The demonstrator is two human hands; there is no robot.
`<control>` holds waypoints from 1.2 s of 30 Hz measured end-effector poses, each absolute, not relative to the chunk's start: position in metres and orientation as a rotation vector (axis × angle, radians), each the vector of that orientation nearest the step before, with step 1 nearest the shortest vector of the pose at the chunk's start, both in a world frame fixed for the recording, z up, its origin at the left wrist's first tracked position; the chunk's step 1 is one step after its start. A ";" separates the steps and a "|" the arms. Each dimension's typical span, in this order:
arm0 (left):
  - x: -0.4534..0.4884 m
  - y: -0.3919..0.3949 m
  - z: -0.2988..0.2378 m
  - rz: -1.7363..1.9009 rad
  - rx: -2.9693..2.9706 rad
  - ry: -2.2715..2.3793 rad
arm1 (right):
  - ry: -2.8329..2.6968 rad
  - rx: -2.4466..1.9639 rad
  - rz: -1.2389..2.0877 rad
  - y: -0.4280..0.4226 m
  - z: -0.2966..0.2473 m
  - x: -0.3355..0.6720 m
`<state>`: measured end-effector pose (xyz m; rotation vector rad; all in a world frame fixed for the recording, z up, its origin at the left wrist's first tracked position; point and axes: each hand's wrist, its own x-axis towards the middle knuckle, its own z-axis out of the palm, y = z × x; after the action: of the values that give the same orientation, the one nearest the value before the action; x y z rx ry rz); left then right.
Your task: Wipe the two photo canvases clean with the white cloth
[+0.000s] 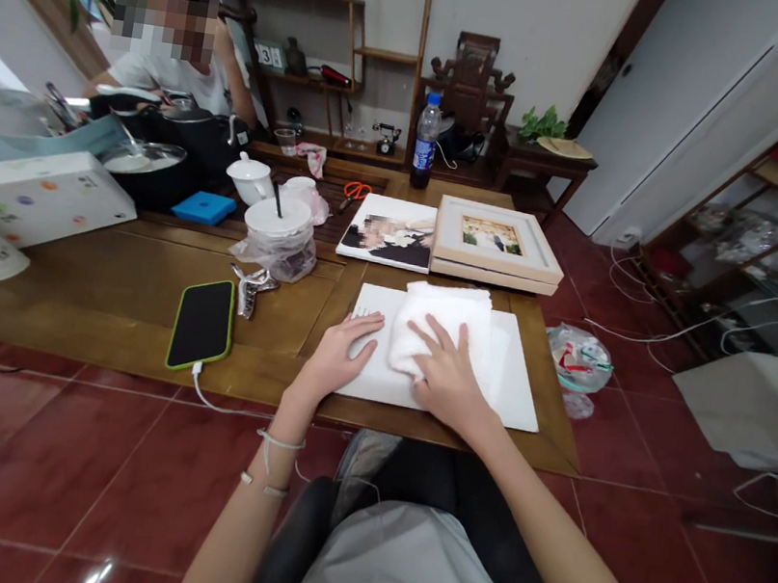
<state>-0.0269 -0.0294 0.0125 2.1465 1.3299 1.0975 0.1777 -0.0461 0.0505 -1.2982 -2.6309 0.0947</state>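
A flat white board (516,393) lies on the near edge of the low wooden table (101,307). A folded white cloth (446,324) rests on it. My right hand (445,378) lies flat on the cloth with its fingers stretched out. My left hand (340,352) presses flat on the board's left part, fingers spread, beside the cloth. Neither hand grips anything.
A phone (202,323) in a green case lies left of the board, its cable plugged in. Behind stand a lidded plastic cup (278,236), a metal clip (253,287), a photo print (390,230), a framed picture (495,242), scissors (354,193) and a bottle (425,141). Another person (177,46) sits at far left.
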 end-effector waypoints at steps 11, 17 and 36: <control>-0.029 -0.027 0.007 1.025 2.162 1.335 | -2.885 -0.879 0.465 -0.116 0.073 0.206; -0.029 -0.027 0.007 1.017 2.143 1.341 | -2.691 -1.007 0.452 -0.059 0.068 0.212; -0.029 -0.025 0.006 1.046 2.108 1.351 | -2.876 -1.065 0.316 -0.097 0.068 0.167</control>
<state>-0.0286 -0.0252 0.0056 2.1079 1.3508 1.0461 0.1670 -0.0967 0.0683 -1.0654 -2.8762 0.3155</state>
